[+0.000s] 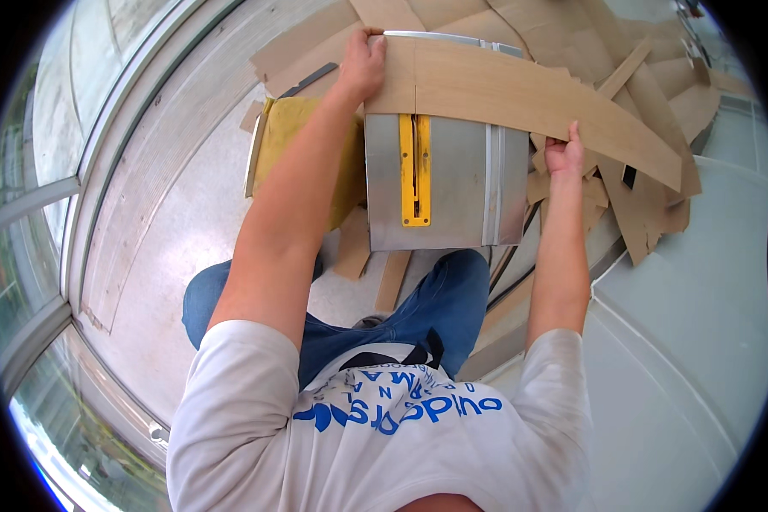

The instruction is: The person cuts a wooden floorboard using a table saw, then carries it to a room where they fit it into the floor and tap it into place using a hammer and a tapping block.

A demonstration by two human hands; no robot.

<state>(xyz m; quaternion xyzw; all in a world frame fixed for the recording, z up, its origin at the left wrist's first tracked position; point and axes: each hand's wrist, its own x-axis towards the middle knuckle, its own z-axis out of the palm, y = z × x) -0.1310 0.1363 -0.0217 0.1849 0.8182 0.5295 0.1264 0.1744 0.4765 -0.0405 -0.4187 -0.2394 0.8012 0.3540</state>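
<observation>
My left hand (367, 68) grips the left end of a long, thin plywood board (495, 85), which lies across the far part of a metal-topped table saw (461, 196). My right hand (565, 152) holds the board's near edge beyond the saw's right side, with fingers curled. The board reaches well past the saw to the right. A yellow slotted insert (416, 171) runs through the metal top toward me, its far end meeting the board. A silvery rail (490, 205) crosses the top near its right side. A yellow block-like object (290, 145) sits left of the saw, partly behind my left arm.
Brown sheet offcuts (631, 213) are piled behind and right of the saw, and strips (354, 252) lie on the pale floor (145, 282) beneath. My jeans-clad legs straddle the saw's near side. Framed glass (26, 239) runs along the left; pale panels (674, 367) are at right.
</observation>
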